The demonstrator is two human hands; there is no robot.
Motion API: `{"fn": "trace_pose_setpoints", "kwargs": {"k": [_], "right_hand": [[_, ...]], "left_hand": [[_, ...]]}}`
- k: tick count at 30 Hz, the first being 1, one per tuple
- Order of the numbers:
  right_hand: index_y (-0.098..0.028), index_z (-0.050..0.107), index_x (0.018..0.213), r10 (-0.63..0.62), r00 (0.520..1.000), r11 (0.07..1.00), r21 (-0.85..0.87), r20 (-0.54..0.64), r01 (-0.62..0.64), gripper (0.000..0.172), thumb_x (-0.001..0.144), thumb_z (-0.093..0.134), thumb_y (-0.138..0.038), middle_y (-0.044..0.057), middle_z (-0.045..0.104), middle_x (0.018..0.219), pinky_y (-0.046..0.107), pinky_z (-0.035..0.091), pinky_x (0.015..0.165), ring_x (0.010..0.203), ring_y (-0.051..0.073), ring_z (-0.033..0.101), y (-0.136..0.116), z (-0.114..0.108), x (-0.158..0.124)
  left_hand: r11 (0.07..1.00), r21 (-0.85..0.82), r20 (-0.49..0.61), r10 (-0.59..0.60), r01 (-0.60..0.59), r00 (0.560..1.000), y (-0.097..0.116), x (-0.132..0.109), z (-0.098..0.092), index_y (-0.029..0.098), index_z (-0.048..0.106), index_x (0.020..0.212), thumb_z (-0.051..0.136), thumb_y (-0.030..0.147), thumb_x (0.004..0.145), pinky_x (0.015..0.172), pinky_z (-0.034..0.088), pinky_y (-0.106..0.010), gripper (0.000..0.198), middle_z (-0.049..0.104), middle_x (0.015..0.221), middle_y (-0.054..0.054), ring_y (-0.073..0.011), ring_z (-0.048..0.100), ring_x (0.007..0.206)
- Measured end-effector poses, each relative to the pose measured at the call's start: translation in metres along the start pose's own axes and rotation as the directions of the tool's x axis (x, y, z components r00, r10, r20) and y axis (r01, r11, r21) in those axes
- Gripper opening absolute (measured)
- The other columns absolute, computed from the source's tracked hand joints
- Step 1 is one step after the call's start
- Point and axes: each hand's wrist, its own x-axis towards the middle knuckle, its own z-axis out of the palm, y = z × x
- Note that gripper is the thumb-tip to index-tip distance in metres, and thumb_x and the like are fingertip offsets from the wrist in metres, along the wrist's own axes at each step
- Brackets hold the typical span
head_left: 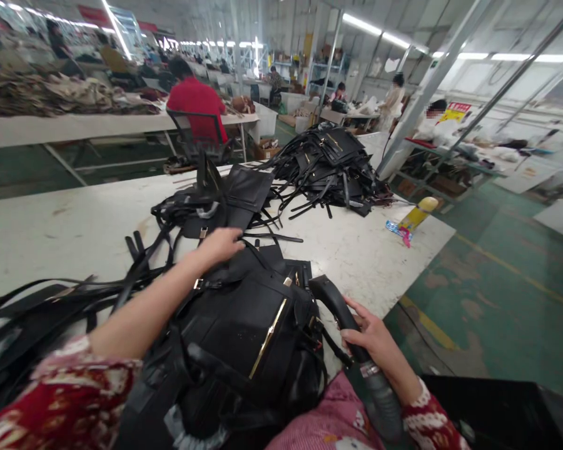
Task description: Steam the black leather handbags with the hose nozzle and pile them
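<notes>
My right hand (373, 334) is wrapped round the black curved handle (335, 303) of a ribbed hose, which looks like a vacuum cleaner hose. Its flat nozzle end points left, beside a black leather bag (234, 325) with a gold zipper. The bag lies in front of me, with straps and buckles around it. My left hand (220, 245) reaches over the bag's far side, fingers curled down among black straps (276, 237). What these fingers hold is hidden. Just beyond lie more black bag pieces (248, 187).
A large heap of black bags (328, 162) covers the back of the white table (356, 256). A yellow bottle-like object (417, 214) and a blue packet (395, 230) lie near the right edge. More straps spread at left. A person in red (194, 103) sits beyond the table.
</notes>
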Motion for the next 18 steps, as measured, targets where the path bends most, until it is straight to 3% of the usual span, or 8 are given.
{"fn": "trace_pose_setpoints", "kwargs": {"k": [3,6,10,13,16,18], "right_hand": [[-0.019,0.034,0.13,0.01,0.999,1.0,-0.022,0.048,-0.008,0.074,0.065,0.067,-0.017,-0.001,0.06,0.071,0.025,0.044,0.044,0.048,0.014,0.052,-0.004,0.007,0.004],[-0.019,0.035,0.13,0.007,0.995,0.999,-0.047,0.099,-0.002,0.073,0.064,0.067,-0.016,0.0,0.06,0.073,0.025,0.044,0.045,0.051,0.014,0.053,-0.007,0.016,0.006],[-0.021,0.039,0.129,0.01,0.983,0.995,-0.103,0.185,0.009,0.071,0.063,0.067,-0.015,0.0,0.061,0.078,0.023,0.043,0.045,0.053,0.014,0.052,-0.014,0.035,0.007],[-0.023,0.042,0.127,0.034,0.957,0.99,-0.143,0.289,0.007,0.069,0.063,0.067,-0.014,0.0,0.06,0.082,0.022,0.043,0.045,0.053,0.013,0.051,-0.023,0.055,0.009],[-0.023,0.043,0.126,0.069,0.92,0.981,-0.195,0.385,0.008,0.068,0.063,0.065,-0.012,0.0,0.061,0.081,0.02,0.042,0.044,0.051,0.011,0.051,-0.03,0.073,0.013],[-0.022,0.043,0.126,0.101,0.903,0.974,-0.228,0.418,-0.004,0.068,0.063,0.065,-0.011,-0.001,0.061,0.075,0.02,0.042,0.042,0.047,0.01,0.05,-0.03,0.082,0.019]], "left_hand": [[0.997,0.048,0.117,-0.059,0.054,0.991,-0.008,-0.057,0.068,0.016,0.064,0.093,0.058,0.03,0.072,0.077,0.042,-0.03,0.026,0.067,0.089,-0.009,-0.0221,0.059,0.085],[0.993,0.087,0.085,-0.082,0.075,0.993,-0.008,-0.116,0.105,0.014,0.056,0.111,0.043,0.028,0.082,0.084,0.038,-0.038,0.035,0.06,0.107,-0.014,-0.0268,0.053,0.099],[0.993,0.112,-0.024,-0.031,0.034,0.999,0.018,-0.181,0.123,0.01,0.044,0.124,0.037,0.02,0.083,0.085,0.037,-0.04,0.044,0.051,0.12,-0.017,-0.0275,0.048,0.103],[0.99,0.132,-0.048,-0.042,0.048,0.998,0.046,-0.213,0.136,0.01,0.043,0.126,0.035,0.017,0.082,0.085,0.036,-0.043,0.045,0.043,0.13,-0.017,-0.029,0.045,0.106],[0.992,0.096,-0.095,-0.076,0.085,0.993,0.054,-0.221,0.143,0.014,0.041,0.128,0.037,0.018,0.082,0.086,0.035,-0.045,0.047,0.037,0.135,-0.015,-0.0301,0.042,0.109],[0.997,0.007,-0.127,-0.074,0.075,0.989,0.044,-0.212,0.141,0.019,0.046,0.124,0.038,0.022,0.083,0.086,0.036,-0.044,0.042,0.041,0.132,-0.012,-0.0284,0.042,0.11]]}}
